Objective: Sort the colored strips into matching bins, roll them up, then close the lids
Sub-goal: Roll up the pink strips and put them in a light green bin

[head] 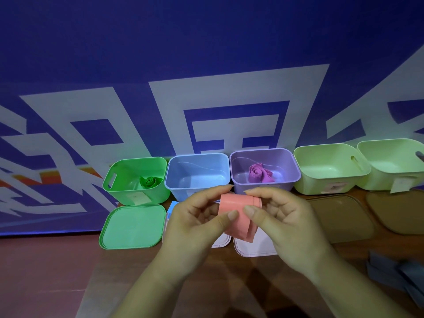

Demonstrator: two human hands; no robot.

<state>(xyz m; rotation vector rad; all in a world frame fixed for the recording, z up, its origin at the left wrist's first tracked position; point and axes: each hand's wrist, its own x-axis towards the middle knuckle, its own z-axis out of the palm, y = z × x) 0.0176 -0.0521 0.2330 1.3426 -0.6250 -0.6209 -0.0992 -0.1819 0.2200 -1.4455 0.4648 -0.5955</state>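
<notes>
Both hands hold a pink strip [238, 214] above the table, partly rolled. My left hand [197, 216] pinches it with thumb and fingers on the left, and my right hand [277, 216] pinches its right side. Behind stands a row of open bins: a green bin [114, 180] with a rolled green strip [149, 182], a blue bin [197, 180], a purple bin [291, 177] with a purple strip [260, 173], and two pale green bins [330, 180] [394, 171]. Lids lie in front of the bins.
A green lid [133, 226] lies at front left, white lids [259, 246] are partly hidden under my hands, and brown lids [344, 216] [399, 210] lie at right. Grey-blue strips [394, 271] lie at the table's right edge. A blue banner wall stands close behind the bins.
</notes>
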